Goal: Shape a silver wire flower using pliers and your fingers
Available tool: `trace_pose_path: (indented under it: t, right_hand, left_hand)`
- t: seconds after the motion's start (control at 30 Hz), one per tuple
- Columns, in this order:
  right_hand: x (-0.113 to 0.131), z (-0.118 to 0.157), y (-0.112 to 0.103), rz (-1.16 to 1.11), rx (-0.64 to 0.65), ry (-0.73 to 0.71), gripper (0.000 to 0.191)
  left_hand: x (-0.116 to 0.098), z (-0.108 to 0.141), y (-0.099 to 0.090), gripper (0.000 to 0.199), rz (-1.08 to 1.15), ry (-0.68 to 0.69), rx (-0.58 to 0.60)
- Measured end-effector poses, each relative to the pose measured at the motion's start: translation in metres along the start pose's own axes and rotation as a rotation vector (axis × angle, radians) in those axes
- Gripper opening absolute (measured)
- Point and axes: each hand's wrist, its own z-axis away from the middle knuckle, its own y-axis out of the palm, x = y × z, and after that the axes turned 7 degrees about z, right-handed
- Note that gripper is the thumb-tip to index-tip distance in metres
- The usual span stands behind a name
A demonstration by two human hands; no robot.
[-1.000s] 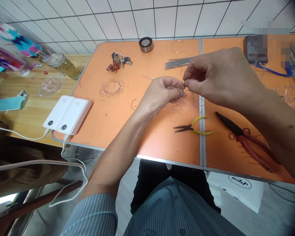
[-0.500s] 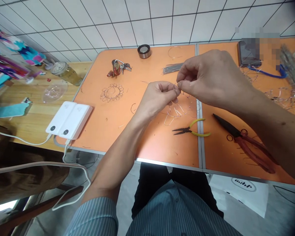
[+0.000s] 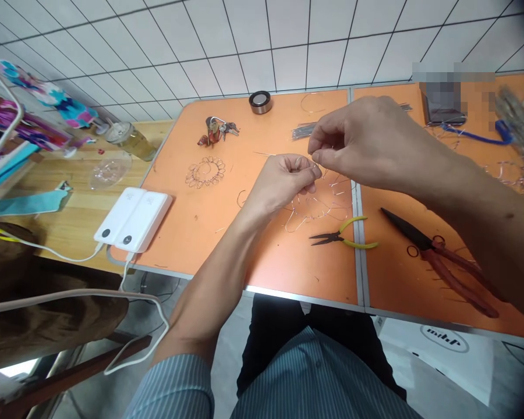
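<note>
Just beyond the pliers (image 3: 337, 237), the left hand (image 3: 283, 181) and right hand (image 3: 369, 142) pinch the wire (image 3: 313, 165) between thumb and fingers, so an uneven pull could kink it or snag the loops (image 3: 306, 219) lying nearer the pliers.

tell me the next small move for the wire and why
Perhaps a slight bend of the wire with the right hand while the left hand steadies it: both seem to pinch it, fingertips close together, and the yellow pliers lie on the table, out of either grip.
</note>
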Motion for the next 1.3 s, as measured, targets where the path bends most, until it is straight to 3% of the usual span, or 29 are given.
trace_pose_path:
  t: [0.17,0.43,0.87,0.97,1.13,1.23,1.3]
  right_hand:
    - [-0.005,-0.002,-0.003,0.013,0.07,-0.066,0.014]
    - [-0.002,-0.006,0.0,-0.003,0.056,0.026,0.018]
    - [-0.018,-0.005,0.003,-0.074,0.037,-0.084,0.009]
    - [-0.016,0.002,-0.002,-0.09,-0.016,-0.06,0.009]
    - [-0.007,0.026,-0.011,-0.087,-0.063,-0.006,0.007]
    - [-0.007,0.036,-0.007,-0.104,-0.101,0.052,0.004]
    - [-0.011,0.038,0.0,-0.137,-0.15,0.093,0.013]
  left_hand:
    - [-0.002,0.0,0.001,0.024,0.047,-0.058,0.042]
    - [-0.002,-0.001,-0.002,0.023,0.086,-0.103,0.066]
    - [-0.002,0.0,-0.002,0.019,0.143,-0.178,0.079]
    - [-0.002,0.0,-0.003,0.016,0.156,-0.176,0.075]
    - [-0.001,-0.001,-0.004,0.031,0.157,-0.138,0.075]
    - [0.002,-0.003,-0.003,0.037,0.139,-0.105,0.04]
    - [0.004,-0.004,-0.002,0.037,0.14,-0.063,0.0]
